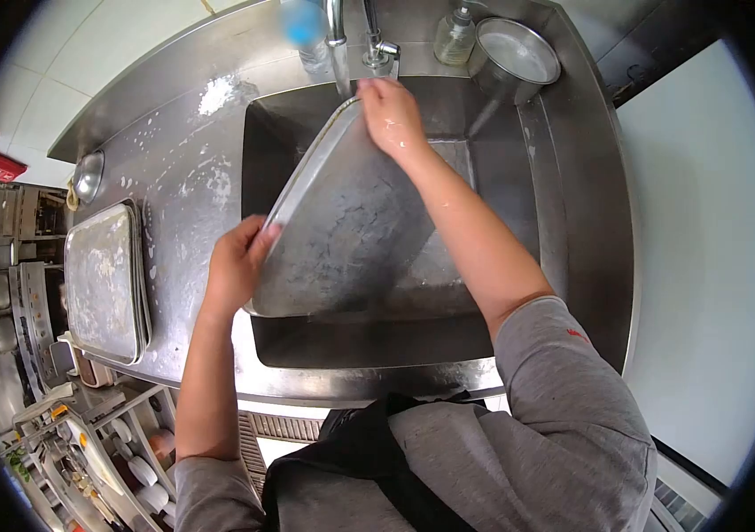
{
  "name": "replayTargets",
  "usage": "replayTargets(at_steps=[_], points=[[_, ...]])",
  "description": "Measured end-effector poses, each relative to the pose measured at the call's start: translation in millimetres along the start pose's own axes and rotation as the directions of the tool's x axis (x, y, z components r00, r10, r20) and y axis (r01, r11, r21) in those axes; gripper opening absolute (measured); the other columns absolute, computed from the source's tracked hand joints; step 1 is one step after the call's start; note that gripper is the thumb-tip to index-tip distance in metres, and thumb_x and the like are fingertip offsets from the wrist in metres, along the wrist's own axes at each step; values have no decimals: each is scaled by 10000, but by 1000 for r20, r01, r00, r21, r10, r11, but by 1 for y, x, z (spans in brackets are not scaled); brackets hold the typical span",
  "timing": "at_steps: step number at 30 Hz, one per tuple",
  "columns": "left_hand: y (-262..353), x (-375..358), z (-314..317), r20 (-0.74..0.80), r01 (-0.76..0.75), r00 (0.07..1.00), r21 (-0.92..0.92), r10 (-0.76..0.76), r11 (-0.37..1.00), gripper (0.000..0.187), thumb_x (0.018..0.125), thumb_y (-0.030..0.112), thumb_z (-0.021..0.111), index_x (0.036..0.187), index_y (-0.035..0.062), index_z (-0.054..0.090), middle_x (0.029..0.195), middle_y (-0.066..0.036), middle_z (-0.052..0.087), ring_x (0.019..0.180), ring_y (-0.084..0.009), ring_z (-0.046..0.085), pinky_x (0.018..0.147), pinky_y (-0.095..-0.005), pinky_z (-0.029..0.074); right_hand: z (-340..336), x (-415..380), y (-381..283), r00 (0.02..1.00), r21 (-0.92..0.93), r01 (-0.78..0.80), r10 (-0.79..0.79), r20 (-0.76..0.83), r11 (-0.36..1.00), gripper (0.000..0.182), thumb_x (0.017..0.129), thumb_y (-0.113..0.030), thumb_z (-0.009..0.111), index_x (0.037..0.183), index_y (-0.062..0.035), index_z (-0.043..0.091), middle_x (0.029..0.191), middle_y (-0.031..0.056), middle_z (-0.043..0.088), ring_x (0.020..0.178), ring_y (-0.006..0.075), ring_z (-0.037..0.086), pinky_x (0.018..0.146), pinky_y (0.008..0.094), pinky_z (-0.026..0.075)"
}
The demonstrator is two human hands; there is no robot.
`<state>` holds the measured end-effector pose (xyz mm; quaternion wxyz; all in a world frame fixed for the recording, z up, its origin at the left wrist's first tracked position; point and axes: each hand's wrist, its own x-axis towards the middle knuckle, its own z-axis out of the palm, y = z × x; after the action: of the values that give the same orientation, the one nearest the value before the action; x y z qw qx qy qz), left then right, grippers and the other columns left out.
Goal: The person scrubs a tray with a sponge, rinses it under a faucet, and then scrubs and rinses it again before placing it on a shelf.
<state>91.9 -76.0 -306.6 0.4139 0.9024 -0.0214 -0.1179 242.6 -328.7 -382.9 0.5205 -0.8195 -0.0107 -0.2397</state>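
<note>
Left hand (pixel 237 259) first, in the view from my head: it is partly closed on the rim of the metal tray (pixel 333 239), low on its left side, with the thumb lapped over the edge. Some of the fingers are hidden, so I can't tell how they sit underneath. My right hand (pixel 388 113) has the tray too, bent over its far upper corner just beside the tap (pixel 336 40), with wet streaks on the wrist; its fingertips are blurred.

The tray lies between my two hands and to the right of the left one, tilted over the sink (pixel 342 355). The rim I'm gripping runs diagonally, from the left hand, near me, out to the right hand by the tap. I can't be sure whether that is the long side, as the lens and the tilt distort the shape. My left hand is the nearer to my body, while the right arm reaches across above the basin. The broad, scuffed face spreads from the gripped rim toward the right and toward me.

Well apart on the left, a stack of trays (pixel 103 279) rests on the counter (pixel 187 213). Beyond the sink's far right corner, a pump bottle (pixel 455 40) stands beside a metal pot (pixel 519 55).
</note>
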Motion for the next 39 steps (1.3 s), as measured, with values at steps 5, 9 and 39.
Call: replayTargets(at_steps=[5, 9, 39], points=[[31, 68, -3, 4, -97, 995, 171, 98, 981, 347, 960, 312, 582, 1089, 0, 661, 898, -196, 678, 810, -266, 649, 750, -351, 483, 18, 6, -39, 951, 63, 307, -308, -8, 949, 238, 852, -247, 640, 870, -18, 700, 867, 165, 687, 760, 305, 665, 702, 405, 497], [59, 119, -3, 99, -207, 977, 199, 191, 958, 361, 944, 304, 592, 1110, -10, 657, 957, -222, 688, 893, -316, 663, 806, -371, 483, -1, 33, -66, 994, 279, -103, 87, 70, 955, 284, 821, -290, 696, 824, -6, 702, 790, 137, 704, 727, 248, 678, 680, 362, 511], [-30, -75, -30, -181, 44, 983, 123, -21, 991, 625, 785, -80, 687, 1375, 27, 509, 1293, -161, 604, 1160, -231, 587, 982, -324, 448, -29, -161, 287, 712, -762, -462, 702, -13, 454, 712, 811, -294, 751, 1417, -126, 418, 1392, 178, 464, 1242, 342, 486, 988, 454, 454]])
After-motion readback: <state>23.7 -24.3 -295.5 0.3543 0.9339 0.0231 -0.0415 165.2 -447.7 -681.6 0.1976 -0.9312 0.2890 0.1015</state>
